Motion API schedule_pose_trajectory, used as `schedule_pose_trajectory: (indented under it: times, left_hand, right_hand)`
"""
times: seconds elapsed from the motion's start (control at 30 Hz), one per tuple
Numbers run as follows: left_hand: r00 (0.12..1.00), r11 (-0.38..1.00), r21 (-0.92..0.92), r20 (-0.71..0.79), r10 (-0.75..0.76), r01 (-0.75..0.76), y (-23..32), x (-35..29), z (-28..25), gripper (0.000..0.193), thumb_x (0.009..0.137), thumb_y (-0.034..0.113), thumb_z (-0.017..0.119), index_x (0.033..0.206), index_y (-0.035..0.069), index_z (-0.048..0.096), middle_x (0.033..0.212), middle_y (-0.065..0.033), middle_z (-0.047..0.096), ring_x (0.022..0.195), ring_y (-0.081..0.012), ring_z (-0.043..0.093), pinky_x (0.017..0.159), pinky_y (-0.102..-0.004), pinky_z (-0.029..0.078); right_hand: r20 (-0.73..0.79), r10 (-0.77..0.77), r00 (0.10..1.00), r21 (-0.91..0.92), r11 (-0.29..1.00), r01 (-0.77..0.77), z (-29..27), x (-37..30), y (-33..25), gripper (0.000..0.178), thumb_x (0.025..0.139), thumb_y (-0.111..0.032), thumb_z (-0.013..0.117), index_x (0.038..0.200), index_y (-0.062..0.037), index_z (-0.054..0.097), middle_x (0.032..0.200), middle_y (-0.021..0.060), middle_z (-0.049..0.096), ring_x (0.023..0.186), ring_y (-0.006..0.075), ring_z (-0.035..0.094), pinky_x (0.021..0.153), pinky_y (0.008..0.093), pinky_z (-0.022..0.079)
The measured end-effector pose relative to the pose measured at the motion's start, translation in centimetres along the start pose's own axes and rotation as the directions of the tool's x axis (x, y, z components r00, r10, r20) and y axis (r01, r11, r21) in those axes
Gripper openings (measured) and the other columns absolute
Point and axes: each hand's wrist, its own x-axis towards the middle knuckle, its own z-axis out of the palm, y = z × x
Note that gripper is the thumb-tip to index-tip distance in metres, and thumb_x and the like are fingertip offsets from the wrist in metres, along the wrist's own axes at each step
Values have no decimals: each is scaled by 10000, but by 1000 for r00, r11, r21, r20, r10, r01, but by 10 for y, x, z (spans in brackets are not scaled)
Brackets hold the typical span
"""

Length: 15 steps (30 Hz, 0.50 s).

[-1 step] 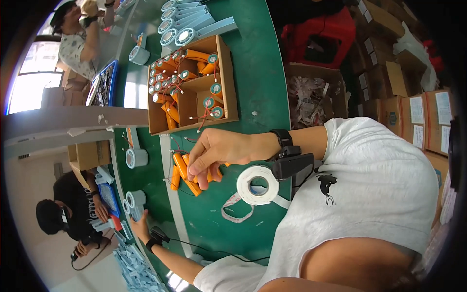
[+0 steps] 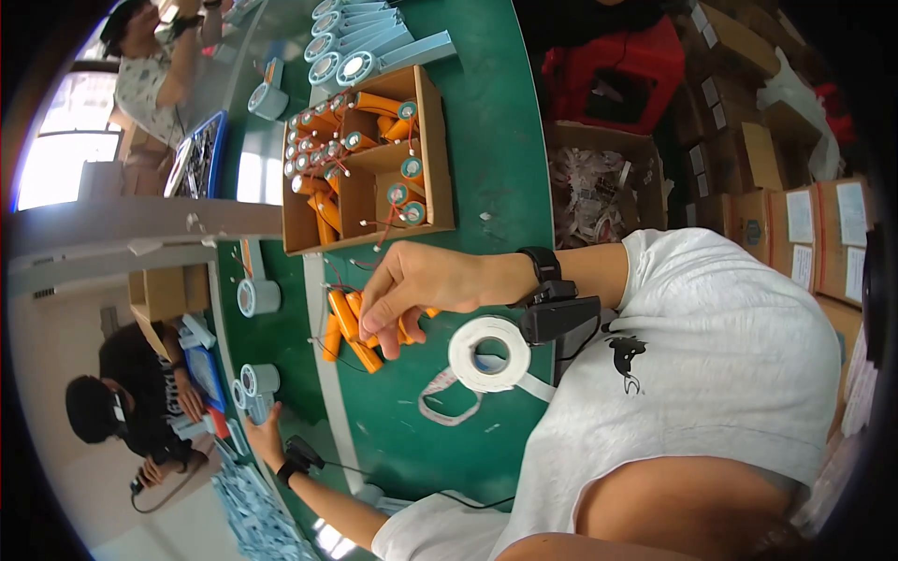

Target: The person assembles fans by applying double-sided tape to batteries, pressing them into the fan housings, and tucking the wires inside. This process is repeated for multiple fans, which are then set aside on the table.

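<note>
My right hand (image 2: 416, 285) hovers over a small pile of orange cylindrical batteries (image 2: 344, 316) with thin wires. Its fingers are curled and pinched together; whatever they hold, if anything, is hidden. My left hand (image 2: 266, 438), stretched out toward the far bench side, is closed round the handle of a light blue fan casing (image 2: 260, 379) with a round head. A white roll of tape (image 2: 465, 353) lies flat by my right wrist, and a loose strip (image 2: 436, 404) curls off beside it.
A divided cardboard box (image 2: 438, 150) holds several orange batteries with red wires. Light blue fan casings (image 2: 412, 51) stand in a row beyond it. A carton of scraps (image 2: 599, 192) and a red stool (image 2: 622, 79) flank the green table (image 2: 496, 140). Another person (image 2: 140, 402) works opposite.
The whole view has shifted very slightly. Both hands keep their pose, and nothing is visibly picked up or let go.
</note>
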Motion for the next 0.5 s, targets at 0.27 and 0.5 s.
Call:
schedule_pose_trajectory:
  times: [0.27,0.5]
  left_hand:
    - [985,978,141,-95,-142,155,89,-204,11,656,638,368,731,1035,-94,489,999,-247,547,896,-352,529,804,-392,401]
    - [971,949,309,-241,10,67,110,-276,41,657,714,299,678,1170,-82,398,1131,-252,463,1081,-389,405,925,-427,315]
  right_hand:
    - [-83,-220,972,-418,893,167,-20,-36,14,234,791,-185,628,709,35,621,609,89,612,491,131,573,377,214,406]
    - [-30,-454,891,-923,355,149,-30,-74,29,297,729,-270,678,683,14,608,617,93,607,523,133,562,458,265,437]
